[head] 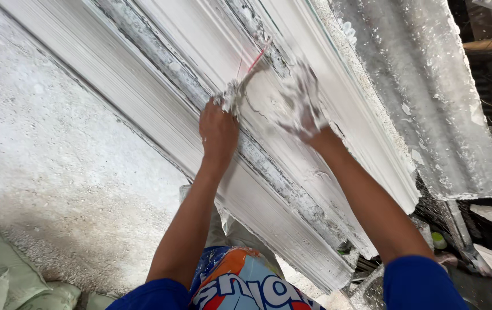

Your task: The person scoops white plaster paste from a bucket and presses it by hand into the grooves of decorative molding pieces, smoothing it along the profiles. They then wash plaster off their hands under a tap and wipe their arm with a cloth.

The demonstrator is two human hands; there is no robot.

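Plaster-caked bench (292, 229) — gritty white floor (56, 143)

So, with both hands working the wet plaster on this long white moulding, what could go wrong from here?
1. The right hand is coated in wet plaster and blurred, so it may slip and smear the moulding.
2. The left hand grips a plaster-caked tool close to the right hand; the two could bump.
3. Plaster could drip onto the crusted bench edge and harden there.
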